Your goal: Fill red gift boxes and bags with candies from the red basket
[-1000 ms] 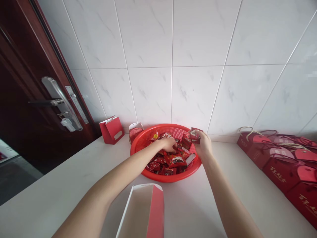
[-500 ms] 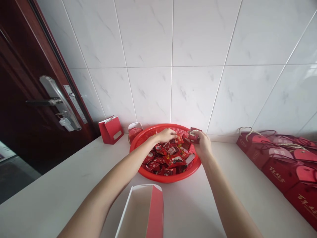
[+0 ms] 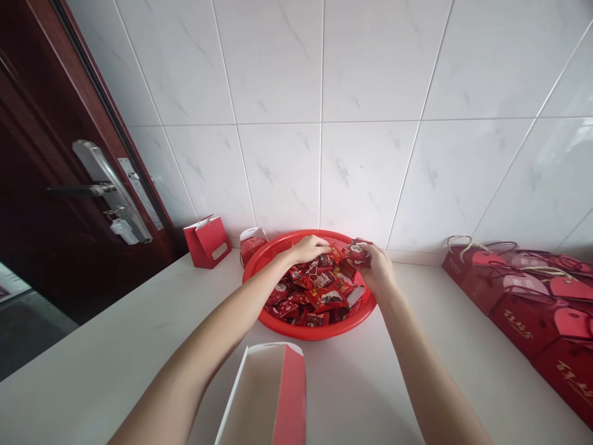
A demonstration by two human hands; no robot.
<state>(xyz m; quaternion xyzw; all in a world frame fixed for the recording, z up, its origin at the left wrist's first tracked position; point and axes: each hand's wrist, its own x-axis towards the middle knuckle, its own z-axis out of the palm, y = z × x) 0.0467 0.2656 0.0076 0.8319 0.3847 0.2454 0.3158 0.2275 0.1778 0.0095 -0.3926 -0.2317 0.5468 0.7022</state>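
A red plastic basket point(image 3: 315, 334) heaped with red snack packets point(image 3: 327, 298) stands on the counter against the wall. Over its back half, my left hand point(image 3: 311, 248) is closed, its fingertips on an orange-red snack packet point(image 3: 337, 253). At the basket's right rim, my right hand point(image 3: 378, 267) grips a dark red snack packet point(image 3: 358, 252) with a pale round print. Both packets are close together. In front of the basket, nearest me, is an open red and white paper box point(image 3: 291, 395), its inside bare where visible.
A small red gift box point(image 3: 208, 242) stands at the back left, beside a red item with a white flap point(image 3: 252, 244) behind the basket. Several red gift boxes point(image 3: 514, 321) with cord handles line the right side. A dark wooden door point(image 3: 41, 154) is at left.
The right hand's packet has shifted slightly left, towards the left hand. The orange-red packet at my left fingertips is raised a little. The basket and boxes stay put.
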